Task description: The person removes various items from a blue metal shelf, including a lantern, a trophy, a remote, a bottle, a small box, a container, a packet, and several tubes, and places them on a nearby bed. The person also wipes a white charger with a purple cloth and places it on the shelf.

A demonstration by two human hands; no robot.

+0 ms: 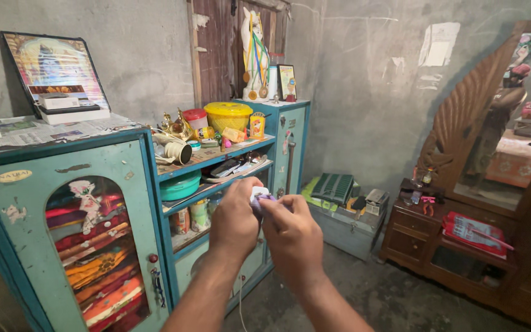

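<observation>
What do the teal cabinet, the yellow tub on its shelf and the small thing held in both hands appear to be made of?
Teal cabinet: likely painted metal; the paint is chipped and scuffed, with a glazed door panel showing folded cloth.
Yellow tub: looks like plastic, smooth, slightly glossy, moulded lid.
Small white and purple thing: possibly plastic; mostly hidden by the left hand and right hand, so uncertain.

Teal cabinet (pixel 155 161) shelves carry a yellow tub (pixel 229 116), cup (pixel 180 152), green basin (pixel 179 185).
</observation>
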